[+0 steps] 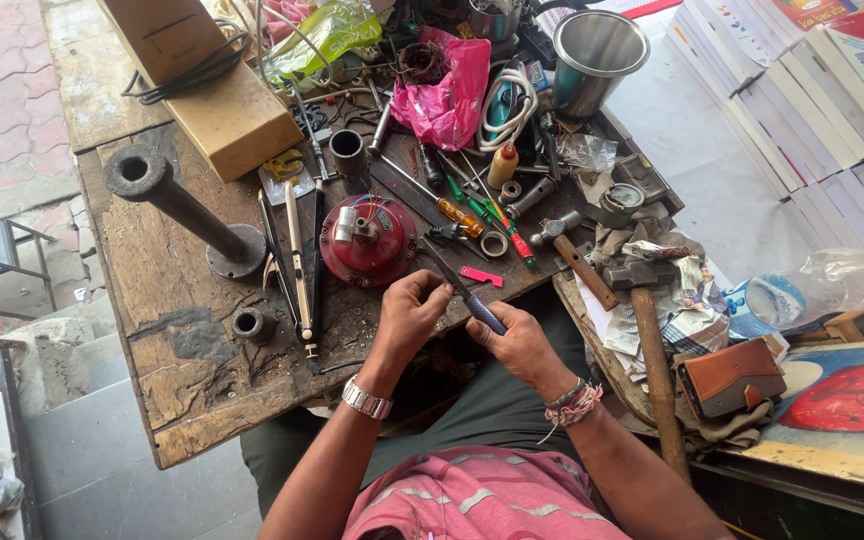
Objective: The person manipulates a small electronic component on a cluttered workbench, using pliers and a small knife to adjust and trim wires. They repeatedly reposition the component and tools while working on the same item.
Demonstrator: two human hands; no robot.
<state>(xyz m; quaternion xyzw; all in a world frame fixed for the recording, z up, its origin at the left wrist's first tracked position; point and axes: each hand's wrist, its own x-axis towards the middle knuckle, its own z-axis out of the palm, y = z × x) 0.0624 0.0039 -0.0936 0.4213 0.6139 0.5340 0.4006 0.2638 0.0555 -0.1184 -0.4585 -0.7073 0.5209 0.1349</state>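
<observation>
Head view: both hands over near edge of worktop (182, 290). Blue-handled tool (472, 296) held between them, long axis diagonal, tip up-left toward red round housing (368, 240). Right hand (518, 342) clenched on handle; left hand (410, 312) pinching shaft.

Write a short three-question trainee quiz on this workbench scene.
1. True or false: both the left hand and the right hand grip the dark-handled tool.
2. What lies on the wooden bench just beyond the hands? A) a blue bucket B) a red round device C) a green bottle
3. Fill in: the long-handled hammer rests on ______ to the right hand's side.

Key
1. True
2. B
3. Crumpled newspaper
</observation>
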